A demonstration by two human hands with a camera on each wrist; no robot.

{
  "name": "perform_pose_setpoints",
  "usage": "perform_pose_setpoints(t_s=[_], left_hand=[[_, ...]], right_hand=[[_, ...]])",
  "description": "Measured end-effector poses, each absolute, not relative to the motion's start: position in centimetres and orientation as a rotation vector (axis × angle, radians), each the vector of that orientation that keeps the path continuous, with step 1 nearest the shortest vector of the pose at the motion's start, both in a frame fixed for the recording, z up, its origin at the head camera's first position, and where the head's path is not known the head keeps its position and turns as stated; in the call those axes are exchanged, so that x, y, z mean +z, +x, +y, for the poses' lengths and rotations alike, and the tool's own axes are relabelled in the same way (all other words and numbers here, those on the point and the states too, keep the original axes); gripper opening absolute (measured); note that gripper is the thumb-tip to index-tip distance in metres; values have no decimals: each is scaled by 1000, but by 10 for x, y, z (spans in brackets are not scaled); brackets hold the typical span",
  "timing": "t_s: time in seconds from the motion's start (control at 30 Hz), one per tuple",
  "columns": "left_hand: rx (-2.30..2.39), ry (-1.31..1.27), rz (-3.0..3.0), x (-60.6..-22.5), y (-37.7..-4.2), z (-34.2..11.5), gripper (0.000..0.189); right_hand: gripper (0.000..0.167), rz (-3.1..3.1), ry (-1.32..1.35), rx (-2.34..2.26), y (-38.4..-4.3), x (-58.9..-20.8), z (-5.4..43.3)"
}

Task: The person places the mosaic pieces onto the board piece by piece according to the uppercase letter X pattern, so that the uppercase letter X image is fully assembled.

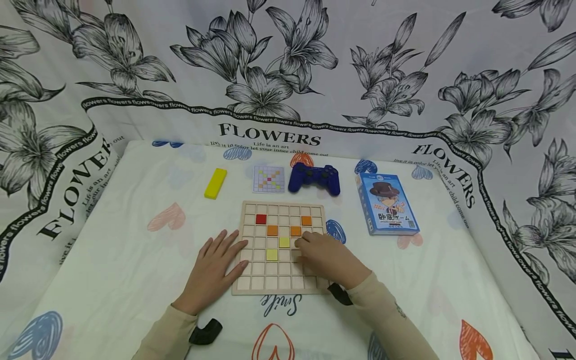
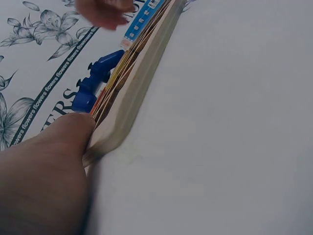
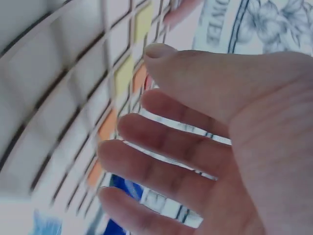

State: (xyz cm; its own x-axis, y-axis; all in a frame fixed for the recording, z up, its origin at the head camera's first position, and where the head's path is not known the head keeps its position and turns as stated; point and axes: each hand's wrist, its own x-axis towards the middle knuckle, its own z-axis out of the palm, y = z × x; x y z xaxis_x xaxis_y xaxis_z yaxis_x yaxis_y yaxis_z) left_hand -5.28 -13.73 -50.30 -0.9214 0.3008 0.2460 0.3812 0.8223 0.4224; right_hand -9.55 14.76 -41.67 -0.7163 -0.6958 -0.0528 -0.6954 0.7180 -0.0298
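Note:
A wooden grid board [image 1: 261,284] lies on the covered table with a red tile [image 1: 261,219], several orange tiles [image 1: 272,230] and yellow tiles [image 1: 272,255] in its squares. Spread fingers of my left hand [image 1: 210,272] rest at the board's left edge; in the left wrist view its thumb lies along the board's side [image 2: 139,88]. Over the right part of the board, my right hand [image 1: 327,256] has its fingertips near a yellow tile [image 1: 284,242]. In the right wrist view its fingers [image 3: 166,129] are loosely bent and apart from the thumb, with nothing seen between them.
Behind the board lie a yellow block [image 1: 216,183], a pattern card [image 1: 268,179] with coloured squares, and a dark blue game controller [image 1: 314,179]. A blue game box [image 1: 389,205] lies to the right. A flower-printed curtain [image 1: 382,65] surrounds the table's back and sides.

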Motion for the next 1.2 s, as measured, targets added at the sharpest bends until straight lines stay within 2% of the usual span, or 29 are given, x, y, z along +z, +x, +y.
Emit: perform_pose_setpoints(t_s=[0.1,0.27,0.4,0.63,1.2], left_hand=[[-706,-532,-2833,-503,-53,-137,52],[-708,-535,-2822,-503,-53,-136,52],[-712,-535,-2820,-502,-52,-136,52],[-699,-529,-2830,-503,-53,-136,52],[-699,-527,-2845,-503,-53,-136,52]], right_hand=[[27,2899,-1033,-26,-88,-416,177],[34,2879,-673,-77,-74,-412,220],[35,2855,-555,-98,-61,-409,243],[36,2829,-496,-84,-47,-421,260],[33,2884,-567,-133,-46,-430,259]])
